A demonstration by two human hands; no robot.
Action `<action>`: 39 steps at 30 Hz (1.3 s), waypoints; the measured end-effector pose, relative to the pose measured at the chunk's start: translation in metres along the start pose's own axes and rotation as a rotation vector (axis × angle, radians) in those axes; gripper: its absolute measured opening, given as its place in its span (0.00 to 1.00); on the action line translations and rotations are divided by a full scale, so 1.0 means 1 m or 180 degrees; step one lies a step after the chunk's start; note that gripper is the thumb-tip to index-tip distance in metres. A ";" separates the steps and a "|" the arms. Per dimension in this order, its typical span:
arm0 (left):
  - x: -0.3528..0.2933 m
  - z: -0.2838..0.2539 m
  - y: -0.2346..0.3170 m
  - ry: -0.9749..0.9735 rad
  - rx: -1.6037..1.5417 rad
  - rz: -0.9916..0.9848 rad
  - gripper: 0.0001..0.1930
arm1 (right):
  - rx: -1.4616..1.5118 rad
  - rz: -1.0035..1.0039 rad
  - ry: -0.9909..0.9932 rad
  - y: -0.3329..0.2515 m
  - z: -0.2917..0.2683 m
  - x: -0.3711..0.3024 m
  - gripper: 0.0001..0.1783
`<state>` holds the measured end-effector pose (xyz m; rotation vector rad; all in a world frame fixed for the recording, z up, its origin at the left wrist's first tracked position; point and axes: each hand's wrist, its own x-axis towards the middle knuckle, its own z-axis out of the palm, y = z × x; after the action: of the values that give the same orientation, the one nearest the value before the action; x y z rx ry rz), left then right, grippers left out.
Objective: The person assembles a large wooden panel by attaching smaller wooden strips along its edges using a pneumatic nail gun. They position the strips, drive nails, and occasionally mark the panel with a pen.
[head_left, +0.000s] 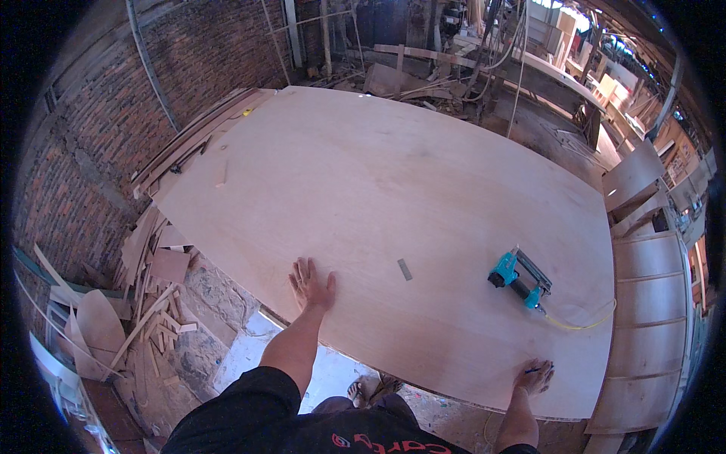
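Observation:
A large plywood sheet (363, 197) lies flat in front of me. My left hand (311, 286) rests palm down on it near the front edge, fingers spread, holding nothing. At the near right corner my right hand (534, 377) lies on the sheet, with a thin dark pencil (538, 370) held between its fingers. Beyond that hand a teal pneumatic nail gun (520, 278) lies on its side, a yellow air hose (578, 326) running from it over the right edge. A small grey strip (404, 269), perhaps of nails, sits between my hands, touched by neither.
Wood strips (204, 140) line the sheet's far left edge, by a small yellow object (247, 113). Offcuts (168, 321) litter the floor at left, below a brick wall (98, 144). A ribbed wooden panel (645, 325) stands along the right side. Scrap wood lies behind.

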<state>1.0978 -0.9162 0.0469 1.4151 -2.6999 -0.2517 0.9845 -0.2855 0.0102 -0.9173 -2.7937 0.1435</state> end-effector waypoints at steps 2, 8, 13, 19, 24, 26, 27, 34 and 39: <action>0.000 0.000 0.000 -0.0010 0.0019 0.0001 0.42 | -0.0287 -0.0059 0.0052 -0.003 -0.006 -0.004 0.33; 0.000 -0.003 0.003 -0.0054 0.0066 -0.0007 0.42 | -0.0358 -0.0094 0.0098 -0.005 -0.011 -0.006 0.32; 0.000 -0.004 0.005 -0.0075 0.0057 0.0008 0.42 | -0.0278 -0.0065 0.0092 -0.003 -0.012 -0.005 0.32; 0.001 -0.003 0.003 -0.0067 0.0076 -0.0014 0.42 | -0.0433 -0.0121 0.0020 -0.011 -0.023 -0.010 0.33; 0.002 -0.001 0.004 -0.0086 0.0042 0.0006 0.43 | -0.0367 -0.0089 0.0084 -0.004 -0.013 -0.004 0.33; 0.002 0.000 0.005 -0.0082 0.0032 0.0006 0.43 | -0.0345 -0.0068 0.0100 0.001 -0.006 0.000 0.33; 0.002 0.000 0.002 -0.0056 0.0042 -0.0006 0.43 | -0.0369 -0.0066 0.0029 -0.009 -0.017 -0.006 0.33; 0.001 -0.001 0.002 -0.0009 0.0014 0.0016 0.42 | 0.0188 0.0081 -0.0181 -0.010 -0.021 -0.005 0.33; 0.000 -0.004 0.004 -0.0018 -0.0010 0.0030 0.42 | -0.0186 -0.0060 0.0008 -0.001 -0.007 -0.001 0.32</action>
<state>1.0952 -0.9146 0.0515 1.4024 -2.7088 -0.2595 0.9863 -0.2867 0.0168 -0.9031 -2.8171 0.0580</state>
